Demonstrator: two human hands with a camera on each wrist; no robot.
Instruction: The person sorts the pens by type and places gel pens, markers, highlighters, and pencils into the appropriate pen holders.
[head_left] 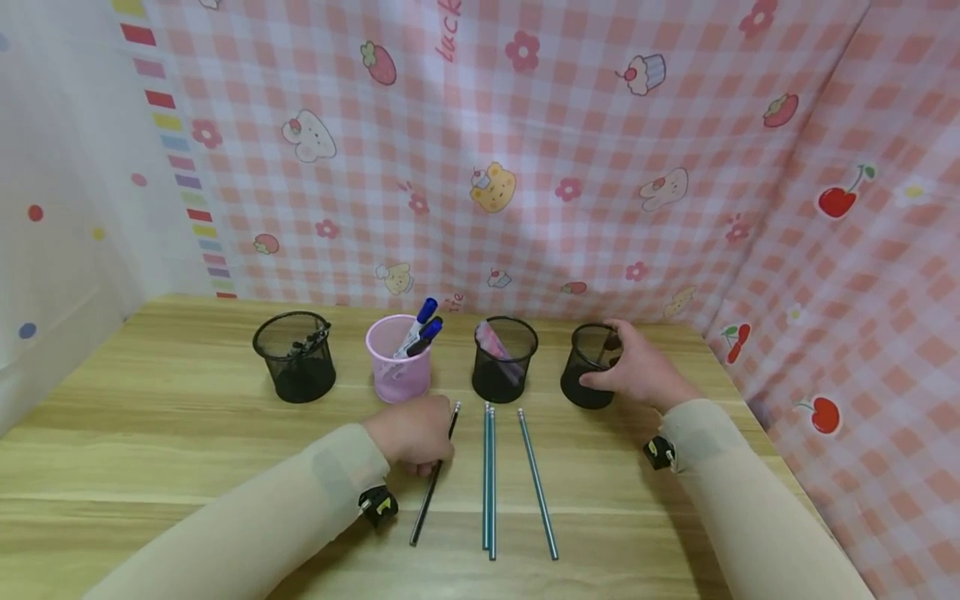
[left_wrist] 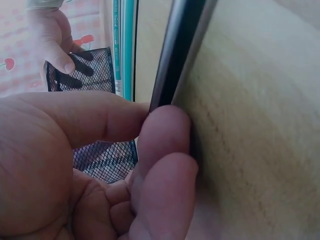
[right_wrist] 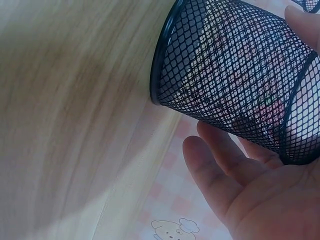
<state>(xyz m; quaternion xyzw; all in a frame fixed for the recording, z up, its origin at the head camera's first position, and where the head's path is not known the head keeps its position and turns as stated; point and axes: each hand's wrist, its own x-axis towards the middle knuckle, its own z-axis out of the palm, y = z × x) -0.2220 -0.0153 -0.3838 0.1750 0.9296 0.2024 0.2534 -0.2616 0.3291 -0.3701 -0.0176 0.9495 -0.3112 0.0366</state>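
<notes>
A black pencil (head_left: 424, 510) lies slanted on the wooden table. My left hand (head_left: 414, 430) pinches it around its middle; in the left wrist view its dark shaft (left_wrist: 181, 50) runs into the fingertips. At the right, my right hand (head_left: 643, 368) holds a black mesh pen cup (head_left: 579, 387) standing upright. The thumb is on the near side and several fingers pass around the far side, as the mesh wall (right_wrist: 230, 75) in the right wrist view shows. Right of the black pencil lie two teal pencils (head_left: 492, 500) side by side and another teal pencil (head_left: 538, 487) apart.
Behind the pencils stand a pink mesh cup (head_left: 397, 383) with blue-capped markers (head_left: 417, 332), a black mesh cup (head_left: 498, 385) holding something pink, and, at far left, a black mesh cup (head_left: 303, 382) with small dark items. A checked cloth (head_left: 480, 108) hangs behind the table (head_left: 150, 467).
</notes>
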